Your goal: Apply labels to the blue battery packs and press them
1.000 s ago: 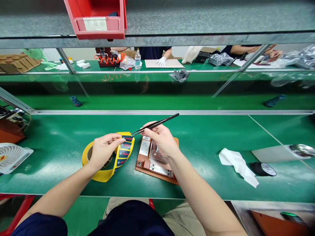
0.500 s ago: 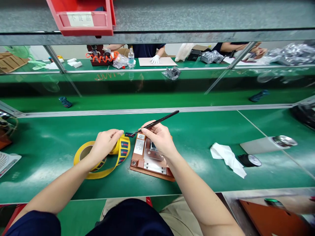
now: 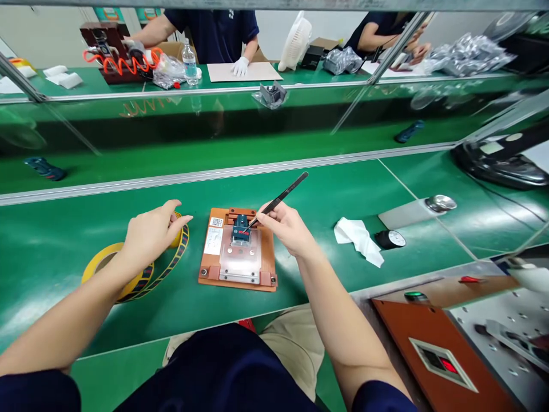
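Observation:
My right hand [image 3: 288, 227] is closed on black tweezers [image 3: 279, 199]. Their tips touch a small dark-blue part [image 3: 241, 229] seated in a brown fixture plate [image 3: 238, 256] with a clear cover. My left hand [image 3: 151, 234] rests with fingers loosely spread on a yellow roll of labels [image 3: 134, 268] to the left of the fixture; a strip of dark labels curls along the roll's edge.
A white cloth [image 3: 359, 238] and a small black round object [image 3: 389, 238] lie to the right. A metal dish [image 3: 440, 202] sits farther right. A brown panel with lit buttons [image 3: 433, 343] is at lower right. Other people work across the far bench [image 3: 240, 63].
The tweezers lifted a small label off the roll and carried it right and down onto the blue part in the fixture. My left hand released the strip and lies on the roll. The view tilted down.

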Demonstrator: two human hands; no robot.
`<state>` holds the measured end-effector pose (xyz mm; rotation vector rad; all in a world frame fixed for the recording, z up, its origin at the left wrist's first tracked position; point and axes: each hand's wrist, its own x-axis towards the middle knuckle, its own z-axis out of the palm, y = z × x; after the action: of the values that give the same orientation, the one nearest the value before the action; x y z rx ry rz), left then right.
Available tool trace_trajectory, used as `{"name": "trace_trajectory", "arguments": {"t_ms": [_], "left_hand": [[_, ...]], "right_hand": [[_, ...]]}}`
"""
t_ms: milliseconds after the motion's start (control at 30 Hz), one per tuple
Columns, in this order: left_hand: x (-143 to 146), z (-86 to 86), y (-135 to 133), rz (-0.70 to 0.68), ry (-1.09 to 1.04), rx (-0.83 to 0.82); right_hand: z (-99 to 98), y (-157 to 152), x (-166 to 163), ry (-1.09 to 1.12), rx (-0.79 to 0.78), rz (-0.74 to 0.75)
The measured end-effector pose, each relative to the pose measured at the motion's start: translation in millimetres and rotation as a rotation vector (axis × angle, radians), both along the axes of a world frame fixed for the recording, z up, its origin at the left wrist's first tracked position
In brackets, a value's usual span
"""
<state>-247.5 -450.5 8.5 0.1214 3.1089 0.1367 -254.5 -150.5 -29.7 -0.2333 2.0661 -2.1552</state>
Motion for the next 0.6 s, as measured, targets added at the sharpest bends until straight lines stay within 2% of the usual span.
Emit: {"name": "trace_trajectory", "arguments": {"t_ms": [67, 133, 200, 233, 300, 367, 600], "left_hand": [[21.5, -1.1, 9.9, -0.202, 0.159, 0.197], [43.0, -12.2, 23.1, -0.474, 0.25, 0.351], [61.1, -28.7, 36.5, -0.701, 0.249, 0.406], [68.2, -37.0, 42.1, -0.771, 0.233, 0.404], [77.9, -50.4, 50.2, -0.819, 0.219, 0.376], [82.4, -57.5, 53.8, -0.805, 0.229, 0.353], [83.5, -54.7, 54.8, -0.782, 0.229, 0.326]], "right_hand": [[-3.5, 1.4, 1.0, -0.001, 0.005, 0.008], [-5.8, 2.1, 1.3, -0.004, 0.001, 0.013], [-6.8, 2.3, 1.1, -0.001, 0.0, 0.012], [-7.0, 2.3, 0.8, 0.001, 0.001, 0.012], [-7.1, 2.0, 0.3, 0.002, 0.004, 0.012], [-7.2, 1.6, -0.1, -0.003, -0.002, 0.018], [-10.4, 2.0, -0.6, -0.011, -0.034, 0.041]]}}
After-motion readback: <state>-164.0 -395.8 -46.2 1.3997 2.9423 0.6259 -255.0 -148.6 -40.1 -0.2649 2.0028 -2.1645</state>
